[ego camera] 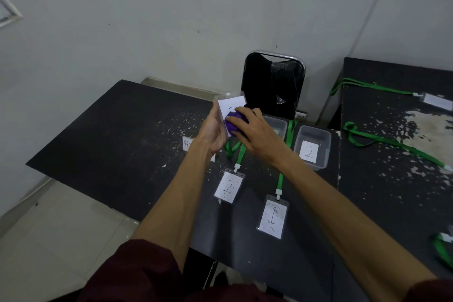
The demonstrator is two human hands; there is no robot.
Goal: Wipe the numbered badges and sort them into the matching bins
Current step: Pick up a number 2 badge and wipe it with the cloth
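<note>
Judging it early, we grip a raised badge (231, 105) by its edge in our left hand (213, 133), our right hand (255, 130) curled round a cloth (234, 123) pressed on it, while speckled badge 2 (228, 187) and badge 1 (272, 218) lie unwiped on the table (137, 144) near bin 2 (327, 152).

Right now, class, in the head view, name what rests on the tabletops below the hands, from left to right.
Paper label, badge marked 2, badge marked 1, bin marked 2, right table.

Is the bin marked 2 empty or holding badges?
Empty: bin marked 2 shows only its paper label, no badge or lanyard inside.
</note>
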